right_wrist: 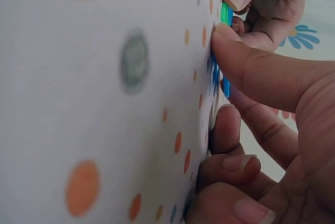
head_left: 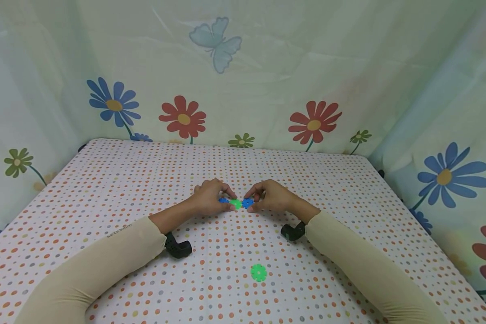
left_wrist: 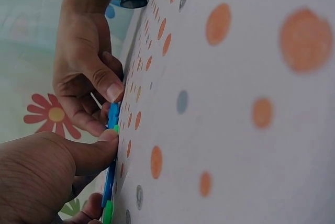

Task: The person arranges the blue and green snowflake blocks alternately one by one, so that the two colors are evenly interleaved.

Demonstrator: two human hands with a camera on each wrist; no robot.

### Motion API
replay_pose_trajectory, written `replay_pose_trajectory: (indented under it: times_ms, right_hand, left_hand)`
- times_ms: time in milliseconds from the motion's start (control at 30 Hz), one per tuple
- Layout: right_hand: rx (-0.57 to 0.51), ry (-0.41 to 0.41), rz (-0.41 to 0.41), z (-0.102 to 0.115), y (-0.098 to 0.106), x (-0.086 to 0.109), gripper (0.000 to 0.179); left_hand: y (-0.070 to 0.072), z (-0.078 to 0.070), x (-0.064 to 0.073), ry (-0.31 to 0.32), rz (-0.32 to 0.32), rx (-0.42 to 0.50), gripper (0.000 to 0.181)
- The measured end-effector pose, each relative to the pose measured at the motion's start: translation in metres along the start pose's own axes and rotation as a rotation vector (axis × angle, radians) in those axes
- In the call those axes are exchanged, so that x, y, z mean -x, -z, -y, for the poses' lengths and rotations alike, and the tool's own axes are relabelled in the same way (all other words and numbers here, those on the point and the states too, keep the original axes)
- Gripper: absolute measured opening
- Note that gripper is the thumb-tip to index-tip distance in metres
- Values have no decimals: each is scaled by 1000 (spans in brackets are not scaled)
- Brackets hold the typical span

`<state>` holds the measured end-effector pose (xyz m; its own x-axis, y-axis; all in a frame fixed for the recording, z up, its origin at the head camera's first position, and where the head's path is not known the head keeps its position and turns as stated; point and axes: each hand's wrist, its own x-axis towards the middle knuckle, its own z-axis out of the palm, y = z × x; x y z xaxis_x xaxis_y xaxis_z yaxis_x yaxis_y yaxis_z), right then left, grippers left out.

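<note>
My left hand (head_left: 212, 199) pinches a row of flat notched plastic discs just above or on the tabletop; a green disc (head_left: 236, 204) shows at its fingertips and a blue disc (head_left: 223, 200) partly under its fingers. Another green edge (left_wrist: 108, 212) appears at the near end of the row in the left wrist view. Opposite, my right hand (head_left: 274, 196) holds a second blue disc (head_left: 248, 203) between thumb and fingers, against the green one. Whether those two interlock or only touch, I cannot tell. A loose green disc (head_left: 258, 272) lies flat nearer to me.
A dotted cloth (head_left: 210, 288) covers the table. Curtains with printed flowers (head_left: 182, 118) hang behind and on both sides. Black curved devices (head_left: 179, 247) stick out from both wrists, close over the cloth.
</note>
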<state>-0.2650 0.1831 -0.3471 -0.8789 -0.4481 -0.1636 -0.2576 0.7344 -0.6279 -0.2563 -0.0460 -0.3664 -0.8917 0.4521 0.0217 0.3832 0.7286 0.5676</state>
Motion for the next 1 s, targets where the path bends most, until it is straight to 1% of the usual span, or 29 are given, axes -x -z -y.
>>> replay_pose_trajectory:
  times_ms: [533, 767, 1000]
  right_hand:
    - [-40, 9, -2, -5, 1, -2, 34]
    - [-39, 15, -3, -6, 1, -2, 34]
    - [-42, -4, -5, -5, 1, -3, 34]
  left_hand:
    - [-2, -1, 0, 10, -4, -17, 23]
    - [-2, -1, 0, 13, -4, -20, 23]
    - [-2, 0, -1, 17, -7, -19, 23]
